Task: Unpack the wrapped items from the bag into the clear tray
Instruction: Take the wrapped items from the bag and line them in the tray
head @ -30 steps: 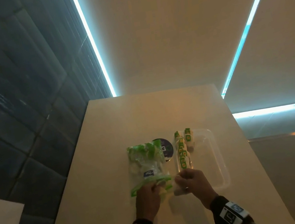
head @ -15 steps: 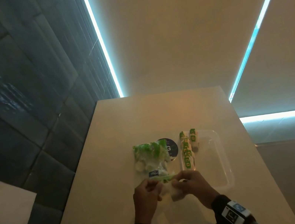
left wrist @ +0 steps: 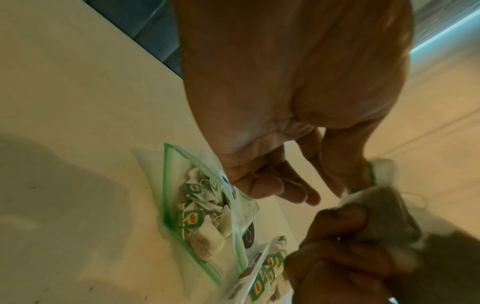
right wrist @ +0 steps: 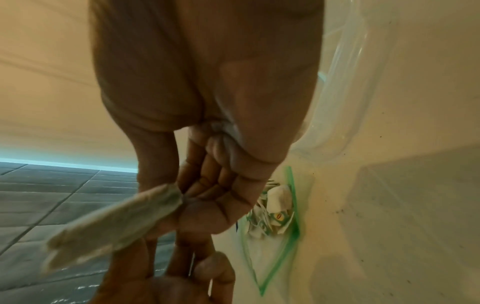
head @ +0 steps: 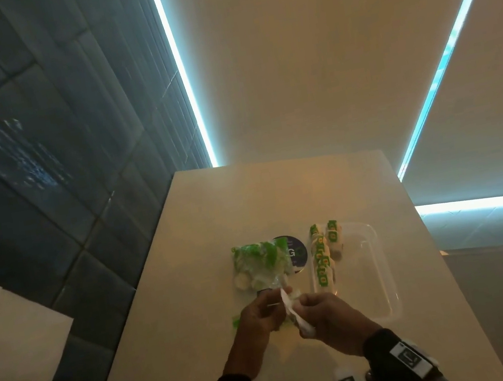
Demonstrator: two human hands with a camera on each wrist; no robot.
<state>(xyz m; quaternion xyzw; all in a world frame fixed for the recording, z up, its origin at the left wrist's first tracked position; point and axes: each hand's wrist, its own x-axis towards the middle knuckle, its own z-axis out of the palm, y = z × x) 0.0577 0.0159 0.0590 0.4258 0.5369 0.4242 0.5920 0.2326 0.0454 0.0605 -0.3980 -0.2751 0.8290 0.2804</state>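
Progress: partly done. Tray [head: 378, 272] sits on the counter [head: 174, 336], right of the bag [head: 260, 263]. A row of wrapped items [head: 322, 263] lies along the tray's left side, with one more [head: 334, 238] beside it at the far end; the rest of the tray floor is bare. The bag lies flat just left of the tray, green-edged mouth toward the person, and many items show through it [left wrist: 197, 218], so by my estimate most of the unpacking is left.

In hand: one item [right wrist: 114, 222], held above the counter near the bag mouth, between the two hands. Right hand [head: 331, 320] pinches it, thumb against curled fingers [right wrist: 207, 197]. Left hand [head: 258, 317]: thumb and forefinger pinch the item's other end [left wrist: 381, 170]; remaining fingers [left wrist: 275, 185] loosely extended, holding nothing. A thread [left wrist: 413, 195] trails from the item. Likely step: carrying this one over to the tray.

Surface: pale, smooth counter, faintly speckled near the tray. A dark round disc [head: 293, 251] lies partly under the bag's far right corner.

Room: dim. Dark tiled wall [head: 36, 143] on the left, plain pale surfaces ahead, crossed by cyan light strips [head: 181, 69].
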